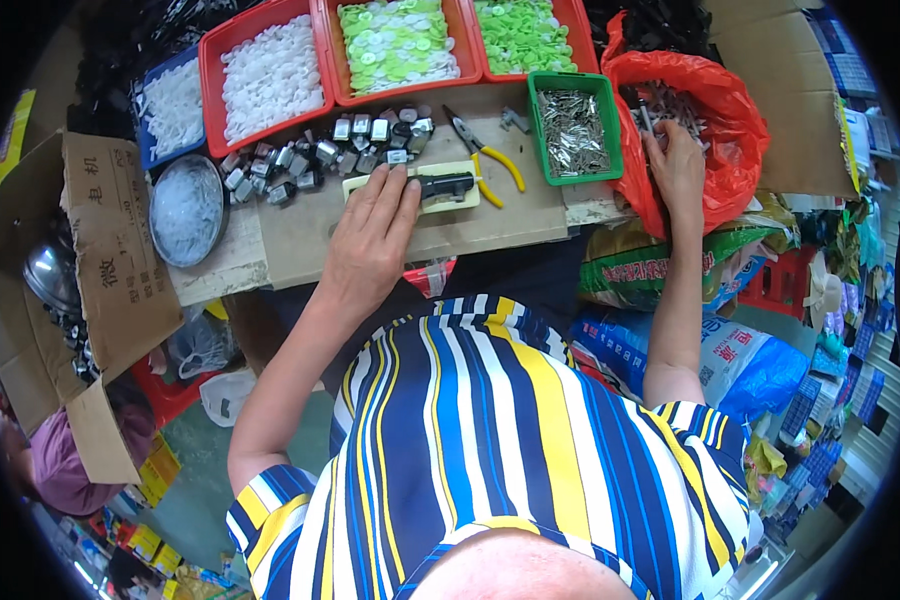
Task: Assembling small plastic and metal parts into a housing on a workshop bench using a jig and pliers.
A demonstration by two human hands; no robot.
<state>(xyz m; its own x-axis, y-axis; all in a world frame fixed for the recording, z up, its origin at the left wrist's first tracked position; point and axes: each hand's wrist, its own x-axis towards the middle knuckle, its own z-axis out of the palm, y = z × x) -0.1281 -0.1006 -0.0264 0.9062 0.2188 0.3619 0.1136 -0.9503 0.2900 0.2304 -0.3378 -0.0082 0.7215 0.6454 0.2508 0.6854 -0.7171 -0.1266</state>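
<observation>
My left hand [368, 240] lies with its fingers stretched out over the left part of a cream-coloured fixture [460, 204]. A black elongated housing [448, 186] rests in that fixture, its left end hidden under my fingers. To the right, my right hand [678, 165] reaches into a red plastic bag [738, 110] of small greyish rod-like parts [688, 103]. Its thumb and fingers are closed on a slim grey rod [646, 118]. Pliers with yellow handles [500, 168] lie open just right of the fixture.
Small metal motors [300, 160] are heaped behind the fixture. A green tray [615, 128] holds metal pins; red trays [270, 128] hold white and green plastic pieces. A round metal dish [188, 212] and an open carton [120, 240] stand left. A person in purple [75, 460] is at far left.
</observation>
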